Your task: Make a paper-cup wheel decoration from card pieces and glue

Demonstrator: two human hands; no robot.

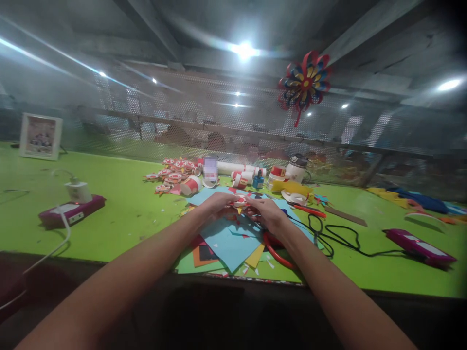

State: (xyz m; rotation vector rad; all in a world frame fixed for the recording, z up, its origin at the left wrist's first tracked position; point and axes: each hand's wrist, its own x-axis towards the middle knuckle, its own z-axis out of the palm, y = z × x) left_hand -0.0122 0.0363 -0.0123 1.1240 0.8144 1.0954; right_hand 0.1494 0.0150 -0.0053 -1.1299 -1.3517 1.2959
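My left hand (219,201) and my right hand (270,214) meet over the paper pile, closed on opposite sides of a small red-and-white paper craft piece (240,200). A yellow pointed tip sticks out of the piece toward me. Beneath lie light blue paper sheets (230,248), with orange, yellow and dark sheets showing at the edges. Scissors with a red-orange handle (280,256) show beside and under my right hand; whether that hand touches them I cannot tell. Paper scraps are scattered around the sheets.
Similar craft pieces (178,170) are heaped at the back left, near paper cups (191,185). A blue bottle (258,180), a white flask (296,170) and red-handled tool (309,211) stand or lie farther back. A black cord (359,252) runs to a purple power strip (419,247).
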